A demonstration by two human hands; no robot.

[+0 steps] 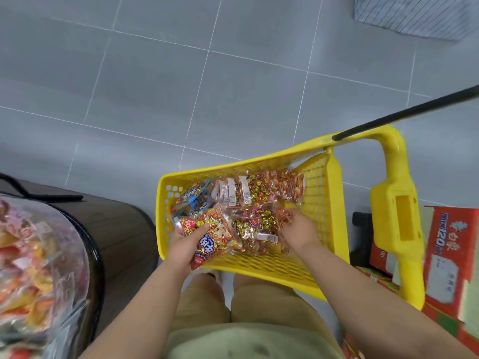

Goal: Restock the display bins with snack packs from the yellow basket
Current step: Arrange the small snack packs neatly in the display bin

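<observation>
The yellow basket (324, 193) stands on the floor in front of my legs, filled with several snack packs (248, 195) in clear, red and blue wrappers. My left hand (185, 246) is inside the near left corner, gripping a red snack pack (215, 238) with blue and white lettering. Over the right side of the basket, my right hand (300, 229) has its fingers curled on a clear pack of red candies (283, 215). A display bin (39, 260) with clear walls, full of colourful packs, stands at the lower left.
The basket's yellow handle (399, 218) and a black rod (404, 112) rise at the right. Red cardboard boxes (451, 255) lie at the far right. A brown stand (119, 229) holds the bin. Grey tiled floor (181, 86) stretches beyond.
</observation>
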